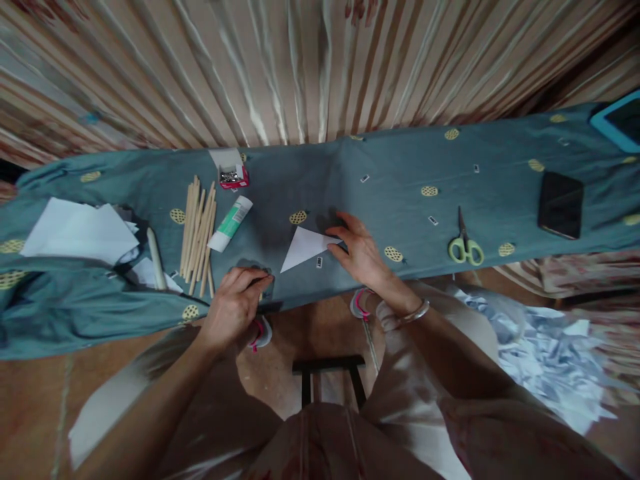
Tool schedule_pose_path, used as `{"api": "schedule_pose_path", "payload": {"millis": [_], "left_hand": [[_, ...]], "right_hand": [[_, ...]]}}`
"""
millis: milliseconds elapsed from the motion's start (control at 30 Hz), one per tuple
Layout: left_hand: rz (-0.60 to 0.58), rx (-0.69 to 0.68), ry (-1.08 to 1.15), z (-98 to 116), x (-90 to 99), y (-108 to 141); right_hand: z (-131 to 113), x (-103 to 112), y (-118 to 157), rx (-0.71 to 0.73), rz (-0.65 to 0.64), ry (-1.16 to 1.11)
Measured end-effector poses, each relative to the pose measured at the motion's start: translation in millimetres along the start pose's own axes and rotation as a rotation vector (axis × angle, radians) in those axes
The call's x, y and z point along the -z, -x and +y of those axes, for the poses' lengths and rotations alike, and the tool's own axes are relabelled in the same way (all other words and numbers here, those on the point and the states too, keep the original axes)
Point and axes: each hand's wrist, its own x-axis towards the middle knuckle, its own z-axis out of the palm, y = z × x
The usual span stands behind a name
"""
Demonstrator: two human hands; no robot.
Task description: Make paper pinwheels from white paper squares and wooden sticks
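Observation:
A white paper triangle (306,247) lies on the teal cloth, its narrow right tip between the thumb and fingers of my right hand (363,253). The paper looks flat, with its left corner pointing toward me. At the near table edge, my left hand (237,303) rests apart from the triangle with fingers pressed together; whether something small is in them is hidden. A glue stick (231,224), white and green, lies beyond my left hand. Beside it are several thin wooden sticks (199,233) in a loose bundle.
An open red box of small metal pieces (234,177) sits behind the glue stick. White paper sheets (80,230) and a pale tapered rod (156,260) lie left. Green-handled scissors (465,247), a black phone (561,205) and a blue-framed device (620,123) are right. Paper scraps (550,360) fill the floor's right.

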Motion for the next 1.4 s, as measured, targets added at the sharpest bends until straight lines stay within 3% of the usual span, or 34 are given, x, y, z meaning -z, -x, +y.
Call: {"api": "schedule_pose_path", "payload": {"millis": [300, 600, 1000, 1200, 1400], "left_hand": [[0.032, 0.16, 0.139, -0.4, -5.8, -22.4], [0.033, 0.311, 0.315, 12.9, -12.4, -48.3], [0.072, 0.518, 0.598, 14.9, -15.1, -72.2], [0.132, 0.637, 0.904, 21.5, -18.1, -86.6], [0.042, 0.86, 1.38, 30.4, -15.2, -97.2]], "right_hand": [[-3.6, 0.0, -6.6, -0.037, -0.013, -0.089], [-4.2, -2.8, -9.6, -0.031, -0.002, -0.143], [-4.0, 6.5, -10.8, 0.015, 0.029, -0.353], [-7.3, 13.5, -14.2, -0.004, 0.084, -0.426], [-11.9, 24.1, -15.3, 0.011, 0.158, -0.467]]}}
